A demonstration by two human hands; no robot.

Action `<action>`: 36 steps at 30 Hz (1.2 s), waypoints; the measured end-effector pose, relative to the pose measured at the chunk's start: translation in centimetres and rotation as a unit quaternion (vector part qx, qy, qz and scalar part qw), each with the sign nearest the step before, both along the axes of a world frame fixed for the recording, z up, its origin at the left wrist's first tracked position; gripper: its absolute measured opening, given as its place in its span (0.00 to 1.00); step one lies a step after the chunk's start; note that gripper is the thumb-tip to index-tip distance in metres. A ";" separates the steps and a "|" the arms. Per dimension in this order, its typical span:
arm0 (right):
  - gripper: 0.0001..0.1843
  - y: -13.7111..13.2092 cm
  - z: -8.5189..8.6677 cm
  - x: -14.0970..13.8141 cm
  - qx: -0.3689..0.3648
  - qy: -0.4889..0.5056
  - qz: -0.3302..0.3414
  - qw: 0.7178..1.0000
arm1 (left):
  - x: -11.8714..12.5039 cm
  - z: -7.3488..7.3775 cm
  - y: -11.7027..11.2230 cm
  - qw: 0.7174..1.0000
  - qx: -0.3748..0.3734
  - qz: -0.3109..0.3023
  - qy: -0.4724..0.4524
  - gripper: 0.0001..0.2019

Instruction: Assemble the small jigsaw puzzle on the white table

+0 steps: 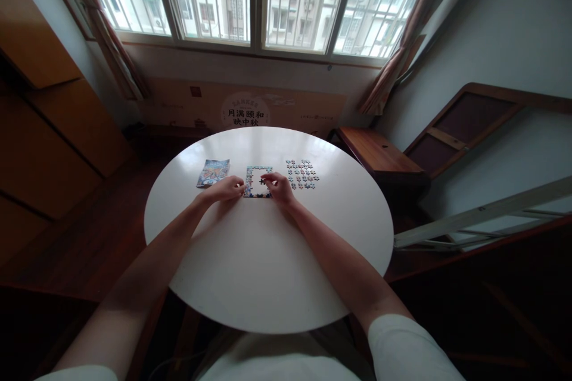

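Note:
A partly assembled jigsaw puzzle (pixel 259 195) lies on the round white table (pixel 263 262), its frame of pieces surrounding an open middle. My right hand (pixel 280 188) pinches a dark puzzle piece (pixel 262 181) over that middle. At the puzzle's left edge rests my left hand (pixel 227 189), its fingers curled closed; whether anything is between them is too small to make out. Left of the puzzle lies a colourful printed picture sheet (pixel 213 172), partly beside my left hand. Several loose puzzle pieces (pixel 304 174) are spread in rows to the right of my right hand.
A wooden bench (pixel 379 152) stands beyond the table at the right. Behind the table, a printed banner (pixel 179 104) runs below the barred window (pixel 254 0). Wooden cabinets (pixel 62 131) are at the left, and a pale metal frame (pixel 482 214) leans in at the right.

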State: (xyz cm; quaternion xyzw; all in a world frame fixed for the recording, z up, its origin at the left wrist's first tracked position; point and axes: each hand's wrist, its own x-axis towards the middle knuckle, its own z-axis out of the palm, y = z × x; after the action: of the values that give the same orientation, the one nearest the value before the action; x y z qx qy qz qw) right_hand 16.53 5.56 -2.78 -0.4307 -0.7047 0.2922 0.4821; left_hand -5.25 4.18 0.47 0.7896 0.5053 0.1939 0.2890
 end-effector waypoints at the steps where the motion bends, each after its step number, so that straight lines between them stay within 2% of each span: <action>1: 0.11 0.0 -0.1 0.0 -0.002 0.001 0.003 1.000 | 0.1 0.1 -0.1 1.000 -0.002 0.007 0.007 0.20; 6: 0.09 0.3 -0.6 0.0 0.011 0.017 0.022 1.000 | 0.3 0.6 -0.6 0.998 0.017 0.039 0.036 0.20; 14: 0.15 0.2 -0.6 0.0 0.054 -0.016 0.006 0.998 | 0.4 1.0 -1.0 0.998 0.036 0.030 0.045 0.19; 21: 0.12 0.1 -0.5 0.0 0.020 -0.029 0.022 0.999 | 0.7 1.0 -1.0 0.994 0.043 0.028 0.098 0.18; 31: 0.11 0.3 -0.4 0.0 0.053 -0.056 0.020 0.997 | 0.6 0.9 -1.0 0.996 0.027 0.020 0.079 0.21; 36: 0.10 -0.1 -0.2 0.0 0.046 -0.071 0.022 0.996 | 0.5 0.8 -0.8 0.991 0.032 0.042 0.123 0.18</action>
State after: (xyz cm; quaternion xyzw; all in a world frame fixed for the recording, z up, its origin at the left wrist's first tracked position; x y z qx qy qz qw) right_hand 16.50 5.43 -2.95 -0.4118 -0.7596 0.2383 0.4434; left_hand -4.80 3.37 1.27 0.7946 0.5629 0.1237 0.1909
